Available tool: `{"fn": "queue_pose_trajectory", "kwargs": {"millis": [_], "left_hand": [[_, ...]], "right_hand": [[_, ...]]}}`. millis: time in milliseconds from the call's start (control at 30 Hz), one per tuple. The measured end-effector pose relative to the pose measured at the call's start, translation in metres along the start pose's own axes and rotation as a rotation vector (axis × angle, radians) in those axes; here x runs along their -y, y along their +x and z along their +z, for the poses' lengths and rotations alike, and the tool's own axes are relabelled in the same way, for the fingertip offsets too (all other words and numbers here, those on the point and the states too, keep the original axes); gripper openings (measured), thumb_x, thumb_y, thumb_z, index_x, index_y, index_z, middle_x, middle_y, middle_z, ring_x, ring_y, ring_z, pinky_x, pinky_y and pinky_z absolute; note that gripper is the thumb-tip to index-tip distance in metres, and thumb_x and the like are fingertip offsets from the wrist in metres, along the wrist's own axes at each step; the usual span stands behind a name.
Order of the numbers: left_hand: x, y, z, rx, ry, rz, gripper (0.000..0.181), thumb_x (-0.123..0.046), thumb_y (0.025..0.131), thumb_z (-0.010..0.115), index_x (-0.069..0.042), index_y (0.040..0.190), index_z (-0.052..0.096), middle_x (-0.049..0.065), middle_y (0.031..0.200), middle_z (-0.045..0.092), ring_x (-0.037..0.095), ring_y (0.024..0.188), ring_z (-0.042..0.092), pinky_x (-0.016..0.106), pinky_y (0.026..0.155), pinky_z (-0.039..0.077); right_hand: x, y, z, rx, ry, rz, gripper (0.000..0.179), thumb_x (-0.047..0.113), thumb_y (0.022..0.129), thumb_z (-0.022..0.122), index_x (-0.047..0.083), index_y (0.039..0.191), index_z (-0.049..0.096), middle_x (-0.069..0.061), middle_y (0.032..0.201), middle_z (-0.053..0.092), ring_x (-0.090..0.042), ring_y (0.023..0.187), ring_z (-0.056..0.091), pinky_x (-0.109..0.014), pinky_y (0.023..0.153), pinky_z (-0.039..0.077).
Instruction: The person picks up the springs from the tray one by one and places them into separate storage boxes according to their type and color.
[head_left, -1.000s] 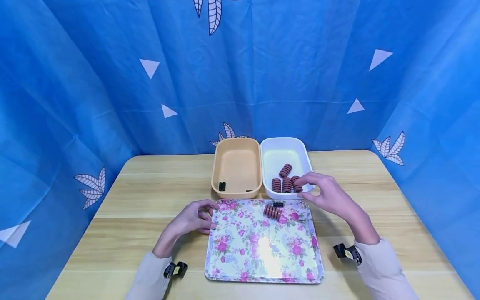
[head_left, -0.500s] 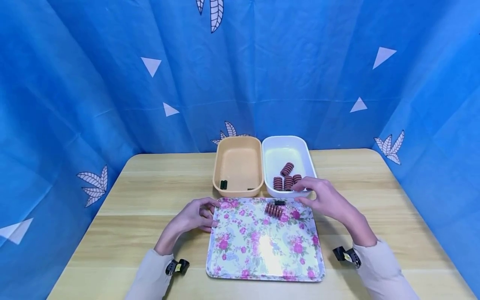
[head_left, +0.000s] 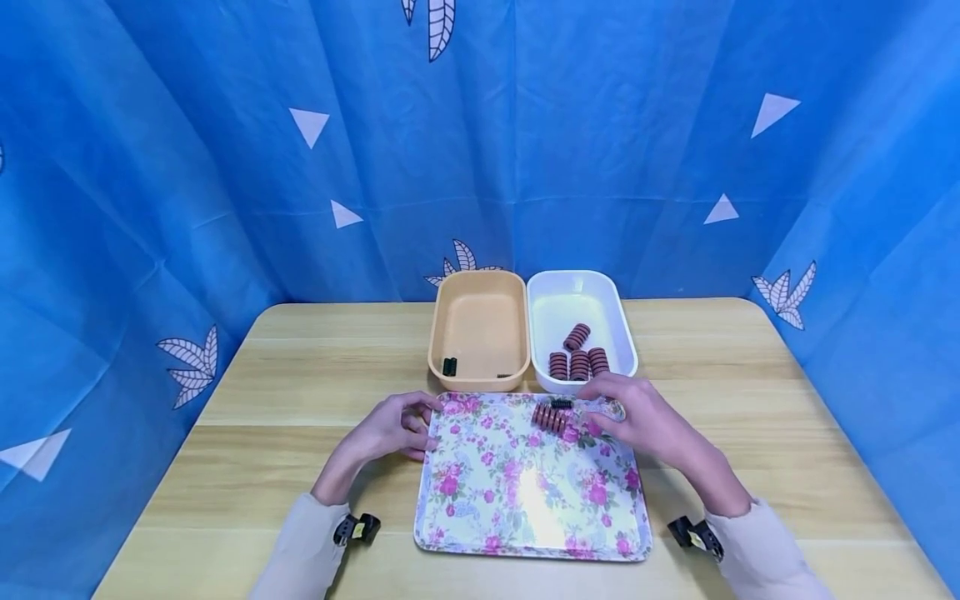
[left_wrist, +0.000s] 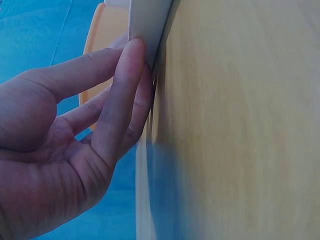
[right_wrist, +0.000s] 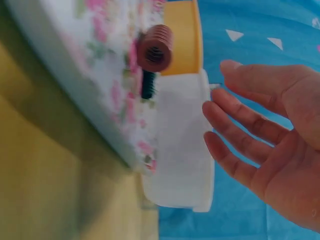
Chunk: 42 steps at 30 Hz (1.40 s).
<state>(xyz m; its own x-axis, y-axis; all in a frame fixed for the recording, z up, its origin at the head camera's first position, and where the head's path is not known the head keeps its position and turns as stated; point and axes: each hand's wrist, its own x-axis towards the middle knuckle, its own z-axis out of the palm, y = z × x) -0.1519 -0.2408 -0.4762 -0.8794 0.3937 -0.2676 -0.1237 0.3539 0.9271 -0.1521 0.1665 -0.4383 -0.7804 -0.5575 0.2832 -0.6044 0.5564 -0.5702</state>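
Observation:
At the left edge of a floral tray [head_left: 480,500], my left hand [head_left: 393,427] grips the rim; in the left wrist view its fingers [left_wrist: 132,62] meet at the tray's side wall. My right hand [head_left: 637,417] holds nothing and hovers over the tray's far right corner, fingers apart and loosely bent. Just left of its fingertips lie a brown coil spring [head_left: 549,419] and a smaller dark spring [head_left: 561,403], side by side on the tray. The right wrist view shows the brown spring [right_wrist: 156,49] end-on with its hollow core, the dark spring [right_wrist: 148,85] beside it.
Behind the tray, a white bin [head_left: 573,292] contains several brown springs [head_left: 579,365]. To its left, touching it, an orange bin [head_left: 480,287] holds small dark springs [head_left: 450,367]. A blue curtain [head_left: 480,150] hangs behind the wooden table [head_left: 337,350].
My right hand has come away from the white bin, moving toward me and slightly left over the tray; a brown spring stays in the bin. The left hand keeps its place on the tray.

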Motion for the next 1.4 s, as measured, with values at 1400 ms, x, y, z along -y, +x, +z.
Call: {"fn": "queue_pose_trajectory", "kwargs": {"millis": [1400], "left_hand": [[-0.004,-0.003,-0.001,0.024,-0.035,0.017,0.052,0.013,0.084,0.076,0.009,0.132,0.057,0.023,0.104,0.052,0.02,0.072,0.064,0.042,0.067,0.068]], "right_hand": [[0.001,0.012,0.046,-0.003,-0.332,0.116,0.022,0.004,0.089,0.079,0.006,0.11,0.073,0.003,0.082,0.063,-0.009,0.064,0.051,-0.023,0.055,0.05]]}}
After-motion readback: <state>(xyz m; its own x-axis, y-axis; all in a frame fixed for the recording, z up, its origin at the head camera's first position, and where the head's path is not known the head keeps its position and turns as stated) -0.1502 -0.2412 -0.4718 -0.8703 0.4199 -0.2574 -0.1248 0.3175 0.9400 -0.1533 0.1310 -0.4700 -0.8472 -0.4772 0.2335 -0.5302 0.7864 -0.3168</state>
